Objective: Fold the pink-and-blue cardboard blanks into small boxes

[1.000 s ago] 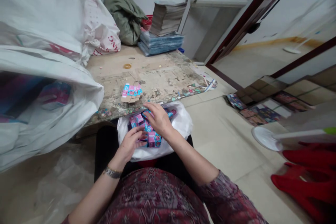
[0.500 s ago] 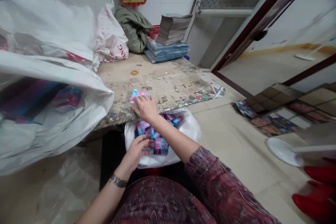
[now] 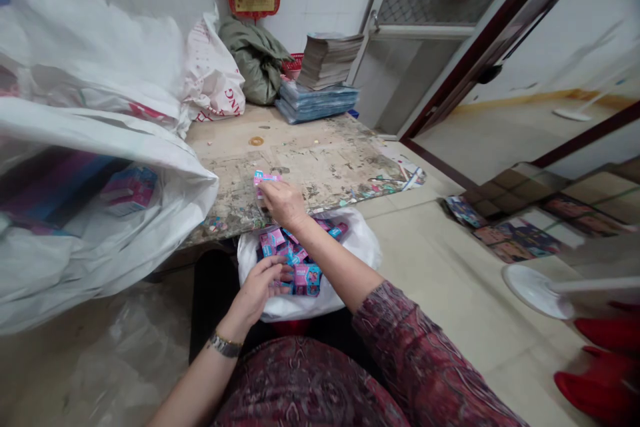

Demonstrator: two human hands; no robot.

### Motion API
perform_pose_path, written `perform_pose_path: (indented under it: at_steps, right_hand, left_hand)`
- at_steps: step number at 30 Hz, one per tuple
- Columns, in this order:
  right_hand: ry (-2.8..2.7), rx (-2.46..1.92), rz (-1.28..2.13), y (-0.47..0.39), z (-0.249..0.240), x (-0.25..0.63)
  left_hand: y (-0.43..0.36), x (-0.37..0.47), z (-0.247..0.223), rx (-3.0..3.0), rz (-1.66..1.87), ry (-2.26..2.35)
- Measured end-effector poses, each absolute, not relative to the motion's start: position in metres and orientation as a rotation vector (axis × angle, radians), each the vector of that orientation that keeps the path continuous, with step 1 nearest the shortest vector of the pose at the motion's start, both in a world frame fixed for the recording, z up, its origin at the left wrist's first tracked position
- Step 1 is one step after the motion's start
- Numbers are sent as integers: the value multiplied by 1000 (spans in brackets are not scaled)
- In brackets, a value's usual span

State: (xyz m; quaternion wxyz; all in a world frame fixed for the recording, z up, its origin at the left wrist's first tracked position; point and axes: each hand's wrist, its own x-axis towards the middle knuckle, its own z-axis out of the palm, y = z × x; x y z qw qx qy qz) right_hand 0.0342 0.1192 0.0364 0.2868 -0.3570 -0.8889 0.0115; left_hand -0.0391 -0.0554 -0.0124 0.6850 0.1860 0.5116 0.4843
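A small pink-and-blue carton (image 3: 267,177) sits at the front of the worn wooden table (image 3: 220,153). My right hand (image 3: 284,203) has its fingers closed at the carton's near side and covers part of it. Below the table edge, a white bag (image 3: 367,240) stands open between my legs, filled with small pink-and-blue boxes (image 3: 306,278). Over the bag's left side is my left hand (image 3: 260,283), its fingers stretched out and slightly apart beside the boxes. Whether those fingertips touch a box I cannot tell.
A large white sack (image 3: 165,267) with similar boxes inside bulges at the left. Toward the back of the table are a printed bag (image 3: 215,73), a green cloth bundle (image 3: 255,57) and stacked sheets (image 3: 330,60). Red shoes (image 3: 600,383) lie on the floor at right.
My right hand has shifted slightly right and drawn its fingers in at the carton, which has turned a little. My left hand stays almost where it was.
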Motion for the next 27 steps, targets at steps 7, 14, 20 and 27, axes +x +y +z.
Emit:
perform_pose_path:
  at_steps: [7, 14, 20, 27]
  right_hand:
    - [-2161, -582, -157, 94, 35, 81]
    - [-2245, -336, -96, 12, 22, 117]
    - [-2302, -482, 89, -24, -1, 121]
    - [-2093, -833, 544, -24, 7, 128]
  left_hand:
    - [-50, -50, -3, 411, 1188, 1000]
    - [-39, -53, 13, 292, 1277, 807]
    - [-39, -42, 5, 366, 1341, 952]
    - [-40, -42, -10, 701, 1294, 1220]
